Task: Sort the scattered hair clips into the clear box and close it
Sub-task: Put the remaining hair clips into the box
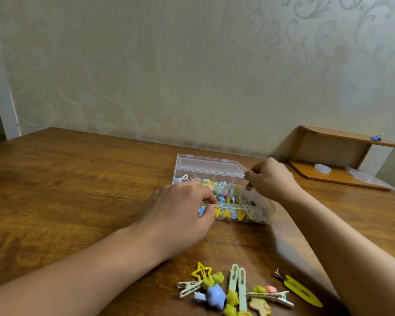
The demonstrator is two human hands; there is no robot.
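- Clear plastic compartment box (221,179) sits mid-table on the brown wooden table (78,179), lid (210,166) half raised.
- Right hand (271,176) pinches the lid's right corner.
- Left hand (180,208) has fingers curled over the box's front rim; what they hold, I cannot tell.
- Box is already packed with blue and yellow clips; two yellow stars (221,213) show through the front wall.
- Loose hair clips (242,290) lie near the table edge: roughly eight, including one yellow star outline clip (201,271), one blue flower clip (214,295), two pale green bar clips (237,283), one yellow snap clip (302,291).

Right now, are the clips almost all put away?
Partly. Many clips already sit in the clear box. The left hand rests at its front edge while the right hand pinches the open lid. A pile of loose clips waits on the table, so more sorting and the closing remain.
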